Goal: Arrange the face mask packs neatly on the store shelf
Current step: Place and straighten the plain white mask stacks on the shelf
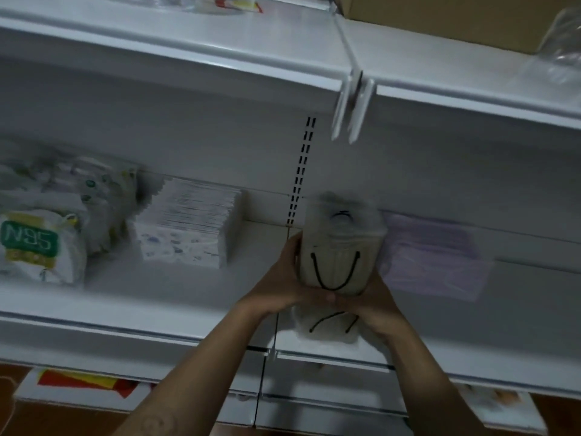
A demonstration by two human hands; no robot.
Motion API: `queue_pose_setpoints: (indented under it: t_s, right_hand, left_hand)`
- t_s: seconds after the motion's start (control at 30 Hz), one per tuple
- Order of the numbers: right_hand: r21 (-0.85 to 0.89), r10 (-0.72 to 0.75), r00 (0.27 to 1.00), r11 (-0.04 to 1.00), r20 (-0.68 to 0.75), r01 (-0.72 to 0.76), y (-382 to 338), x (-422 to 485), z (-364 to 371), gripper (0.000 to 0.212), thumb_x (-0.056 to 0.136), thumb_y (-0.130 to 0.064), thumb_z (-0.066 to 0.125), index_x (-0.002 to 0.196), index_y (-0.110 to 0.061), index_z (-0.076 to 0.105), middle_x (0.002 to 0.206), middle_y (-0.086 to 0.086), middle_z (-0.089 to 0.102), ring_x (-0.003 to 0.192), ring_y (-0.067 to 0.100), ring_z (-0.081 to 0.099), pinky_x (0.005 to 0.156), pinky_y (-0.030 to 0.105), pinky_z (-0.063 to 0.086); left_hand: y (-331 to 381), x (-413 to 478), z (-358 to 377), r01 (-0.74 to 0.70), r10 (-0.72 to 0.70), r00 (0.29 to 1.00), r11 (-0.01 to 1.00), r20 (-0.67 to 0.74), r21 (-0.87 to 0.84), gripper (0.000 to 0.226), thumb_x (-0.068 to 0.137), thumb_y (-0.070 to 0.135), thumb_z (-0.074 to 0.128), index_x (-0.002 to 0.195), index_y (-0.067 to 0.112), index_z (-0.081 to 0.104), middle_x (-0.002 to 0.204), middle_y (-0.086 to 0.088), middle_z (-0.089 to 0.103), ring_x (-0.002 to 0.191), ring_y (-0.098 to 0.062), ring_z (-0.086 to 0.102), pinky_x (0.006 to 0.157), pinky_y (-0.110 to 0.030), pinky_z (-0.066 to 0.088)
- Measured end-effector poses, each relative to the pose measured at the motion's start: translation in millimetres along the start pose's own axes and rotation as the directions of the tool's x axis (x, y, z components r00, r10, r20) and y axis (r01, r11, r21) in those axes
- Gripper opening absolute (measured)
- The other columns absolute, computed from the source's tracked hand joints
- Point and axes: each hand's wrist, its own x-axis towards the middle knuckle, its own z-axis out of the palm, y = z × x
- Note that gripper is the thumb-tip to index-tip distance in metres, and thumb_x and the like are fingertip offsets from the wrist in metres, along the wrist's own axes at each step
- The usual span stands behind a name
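Both my hands hold a stack of beige face mask packs point(341, 247) with black ear loops, just above the white middle shelf point(176, 297). My left hand point(283, 278) grips its left side and front. My right hand point(375, 302) grips the front right corner from below. Another clear pack with black loops point(330, 325) lies on the shelf under my hands. A pile of lilac mask packs point(437, 256) lies to the right. A row of white patterned packs point(188, 228) and N95 mask bags point(34, 243) sit to the left.
An upper shelf point(220, 55) overhangs, carrying a cardboard box point(446, 17) and clear plastic point(556, 51). A slotted upright point(303, 168) divides the back panel. Boxes sit on the lower shelf point(81, 385) above a brown floor.
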Motion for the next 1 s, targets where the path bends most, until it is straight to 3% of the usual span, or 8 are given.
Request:
queue_pose_setpoints:
  t_s: [0.13, 0.33, 0.43, 0.57, 0.63, 0.7, 0.8, 1.0]
  right_hand:
    - [-0.013, -0.021, 1.000, 1.000, 0.005, 0.021, 10.0, -7.8, 6.1, 0.090, 0.056, 0.017, 0.083, 0.132, -0.009, 0.041, 0.111, -0.003, 0.066, 0.099, 0.001, 0.067, 0.073, 0.015, 0.052]
    - [-0.042, -0.064, 0.998, 0.997, -0.013, 0.064, 4.0, -1.2, 14.4, 0.095, 0.047, -0.021, 0.086, 0.131, -0.002, 0.047, 0.114, 0.007, 0.068, 0.103, 0.012, 0.067, 0.076, 0.019, 0.053]
    - [-0.123, -0.083, 0.995, 0.988, 0.058, 0.089, -20.4, 6.4, 11.3, 0.094, 0.055, -0.009, 0.090, 0.134, -0.015, 0.040, 0.120, 0.000, 0.063, 0.105, 0.003, 0.063, 0.079, 0.019, 0.053]
    - [-0.113, -0.067, 0.983, 0.990, 0.170, 0.087, -40.2, 3.5, 2.8, 0.093, 0.060, -0.016, 0.090, 0.134, -0.035, 0.038, 0.117, -0.021, 0.061, 0.106, -0.002, 0.061, 0.079, 0.019, 0.053]
    - [0.028, -0.068, 0.993, 0.997, 0.094, 0.065, -33.5, -5.5, -4.7, 0.092, 0.054, -0.032, 0.088, 0.133, -0.039, 0.042, 0.120, -0.014, 0.062, 0.108, 0.000, 0.062, 0.081, 0.021, 0.052]
    - [0.389, -0.027, 0.999, 0.920, -0.038, 0.040, -11.3, -16.4, -8.7, 0.101, 0.047, -0.044, 0.091, 0.137, -0.028, 0.047, 0.130, 0.006, 0.060, 0.120, 0.017, 0.057, 0.100, 0.036, 0.047]
    - [0.829, 0.079, 0.997, 0.555, 0.026, -0.066, 13.7, -32.9, 9.5, 0.105, 0.037, -0.047, 0.096, 0.129, -0.015, 0.059, 0.128, 0.015, 0.061, 0.117, 0.028, 0.060, 0.106, 0.045, 0.043]
    - [0.744, 0.116, 0.979, 0.667, -0.168, 0.049, 4.0, -37.3, 55.6, 0.113, 0.036, -0.051, 0.095, 0.132, -0.012, 0.051, 0.125, 0.010, 0.065, 0.118, 0.028, 0.060, 0.104, 0.050, 0.044]
  left_hand:
    - [0.2, -1.5, 11.5, -0.018, 0.017, 1.000, 0.999, -0.017, -0.041, 0.118, 0.050, 0.030, 0.091, 0.146, 0.016, 0.023, 0.134, -0.002, 0.055, 0.123, -0.008, 0.056, 0.094, -0.024, 0.050]
    - [0.9, -1.1, 19.2, -0.012, 0.000, 0.980, 0.998, -0.198, -0.059, 0.101, 0.044, 0.035, 0.091, 0.131, 0.014, 0.045, 0.117, -0.001, 0.065, 0.108, -0.006, 0.064, 0.083, -0.020, 0.054]
    - [5.7, 4.5, 14.8, -0.018, -0.025, 0.971, 0.985, -0.240, -0.173, 0.093, 0.049, 0.030, 0.093, 0.128, 0.004, 0.052, 0.118, -0.013, 0.068, 0.109, -0.025, 0.066, 0.090, -0.045, 0.056]
    - [19.9, 0.2, 21.0, -0.031, -0.135, 0.950, 0.856, -0.281, -0.516, 0.077, 0.052, 0.018, 0.084, 0.123, 0.000, 0.060, 0.115, -0.021, 0.068, 0.105, -0.036, 0.067, 0.086, -0.050, 0.057]
    - [23.9, -0.5, 22.3, -0.020, -0.222, 0.939, 0.728, -0.263, -0.685, 0.072, 0.058, 0.014, 0.081, 0.125, -0.002, 0.059, 0.119, -0.025, 0.065, 0.104, -0.040, 0.066, 0.090, -0.054, 0.054]
    - [26.7, 0.4, 22.0, -0.003, -0.335, 0.909, 0.592, -0.249, -0.806, 0.068, 0.062, 0.014, 0.081, 0.126, 0.001, 0.060, 0.119, -0.023, 0.066, 0.103, -0.037, 0.066, 0.092, -0.051, 0.054]
    - [29.6, 1.5, 29.8, -0.040, -0.410, 0.864, 0.524, -0.293, -0.851, 0.072, 0.057, 0.018, 0.086, 0.124, 0.006, 0.063, 0.118, -0.020, 0.068, 0.107, -0.037, 0.066, 0.095, -0.055, 0.052]
    - [28.3, 2.3, 45.6, -0.205, -0.434, 0.724, 0.607, -0.536, -0.768, 0.056, 0.068, 0.007, 0.084, 0.119, 0.006, 0.062, 0.105, -0.014, 0.073, 0.093, -0.033, 0.072, 0.084, -0.052, 0.058]
